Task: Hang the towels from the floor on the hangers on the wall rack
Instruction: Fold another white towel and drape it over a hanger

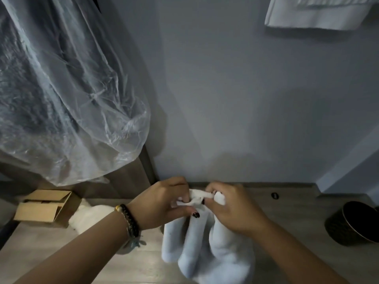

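Evidently both hands are at work on one white towel (207,240): the left hand (164,199) and the right hand (231,208) pinch its top edge close together, fingers curled into the cloth, and the rest droops in thick folds above the floor (287,218). It looks soft, limp and fairly light, so I judge it best held by a hem or corners, spread apart before it goes over a hanger. Another white towel (86,218) lies on the floor beside a cardboard box (43,208), whose inside I cannot see. One folded towel (315,15) already hangs up the wall. A dark round bin (352,224) stands at right, contents hidden
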Demonstrator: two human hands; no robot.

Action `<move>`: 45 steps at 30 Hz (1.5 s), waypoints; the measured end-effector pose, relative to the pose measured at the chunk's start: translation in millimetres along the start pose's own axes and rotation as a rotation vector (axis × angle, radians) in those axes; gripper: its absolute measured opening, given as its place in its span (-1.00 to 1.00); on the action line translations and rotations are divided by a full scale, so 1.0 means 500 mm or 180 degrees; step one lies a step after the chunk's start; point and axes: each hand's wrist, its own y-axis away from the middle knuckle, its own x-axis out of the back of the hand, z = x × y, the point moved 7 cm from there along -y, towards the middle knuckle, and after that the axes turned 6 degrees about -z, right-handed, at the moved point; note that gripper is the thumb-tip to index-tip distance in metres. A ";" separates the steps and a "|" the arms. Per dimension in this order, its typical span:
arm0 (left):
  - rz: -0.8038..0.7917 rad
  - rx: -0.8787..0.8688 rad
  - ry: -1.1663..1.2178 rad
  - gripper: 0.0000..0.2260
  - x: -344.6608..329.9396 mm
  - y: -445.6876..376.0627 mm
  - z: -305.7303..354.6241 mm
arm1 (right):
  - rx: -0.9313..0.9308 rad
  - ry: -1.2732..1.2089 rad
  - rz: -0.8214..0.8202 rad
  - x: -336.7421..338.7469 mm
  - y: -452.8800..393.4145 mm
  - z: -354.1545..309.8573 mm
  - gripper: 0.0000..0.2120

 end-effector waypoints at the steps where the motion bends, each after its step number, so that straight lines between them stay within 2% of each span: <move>1: 0.0081 -0.0001 0.0024 -0.74 0.004 -0.003 -0.004 | 0.0090 0.0237 0.0083 0.014 -0.005 -0.011 -0.80; 7: 0.0213 0.0136 -0.0223 -0.70 0.000 -0.026 -0.043 | 0.0439 0.1081 0.0620 0.119 -0.034 -0.060 -0.91; 11: 0.0219 0.0411 0.0038 -0.73 -0.021 -0.031 -0.082 | 0.0417 0.1375 0.0831 0.205 -0.054 -0.069 -0.90; 16: -0.0008 0.0736 0.0265 -0.76 -0.057 -0.040 -0.113 | 0.0224 0.1632 0.0919 0.287 -0.071 -0.046 -0.89; 21: -0.0161 0.0800 0.1357 -0.82 -0.077 -0.062 -0.081 | -0.0004 0.1776 0.0927 0.305 -0.063 -0.010 -0.88; 25: -0.0296 0.0682 0.2057 -0.76 -0.079 -0.092 -0.049 | -0.0049 0.1668 0.1061 0.323 -0.068 -0.008 -0.88; 31: 0.0192 0.0348 0.2874 -0.85 -0.027 -0.096 -0.054 | -0.0083 0.1355 0.0988 0.348 -0.072 -0.017 -0.85; 34: 0.0281 0.0302 0.2307 -0.83 -0.005 -0.091 -0.055 | -0.0090 0.1422 0.0952 0.353 -0.075 -0.032 -0.85; 39: 0.0505 0.0515 0.0166 -0.72 0.049 -0.078 -0.064 | 0.0012 0.1798 0.0967 0.371 -0.098 -0.075 -0.88; 42: 0.0289 0.0935 -0.0318 -0.72 0.044 -0.079 -0.083 | 0.0177 0.2039 0.0938 0.369 -0.119 -0.112 -0.89; 45: -0.0052 0.1261 -0.0459 -0.70 0.002 -0.086 -0.093 | 0.0331 0.2224 0.0955 0.364 -0.144 -0.146 -0.88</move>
